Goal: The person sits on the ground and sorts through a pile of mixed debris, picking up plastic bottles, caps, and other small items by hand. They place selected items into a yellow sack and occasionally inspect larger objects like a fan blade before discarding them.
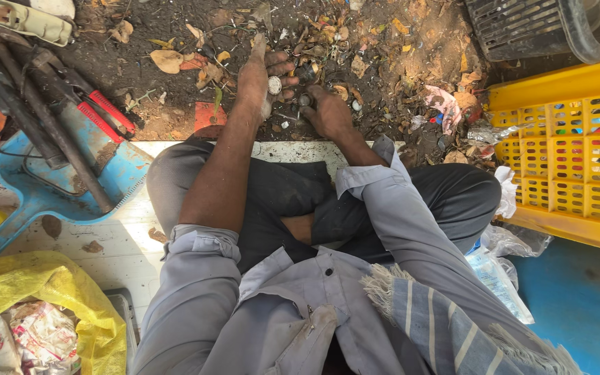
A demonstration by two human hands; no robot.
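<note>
We look down at a person seated on a pale board, both arms stretched to the littered ground at the upper middle of the frame. The left hand (264, 78) lies palm up, fingers loosely curled, cradling a small round metal disc (274, 85). The right hand (326, 111) is palm down just beside it, fingers pressed into a scatter of small metal parts (301, 101); we cannot tell whether it pinches one.

In our judgement the risks are plain. The disc rests loose on an open palm, and a slight tilt could send it into the dry leaves (168, 61) and dark soil, where pieces this small would vanish. Bare fingers raking through grit and scrap could meet a sharp edge.

At the upper left, red-handled pliers (109, 111) and heavy iron tools lie over a blue tray (29, 201). A yellow crate (578, 160) stands at the right edge, a yellow bag (43, 292) at the lower left.
</note>
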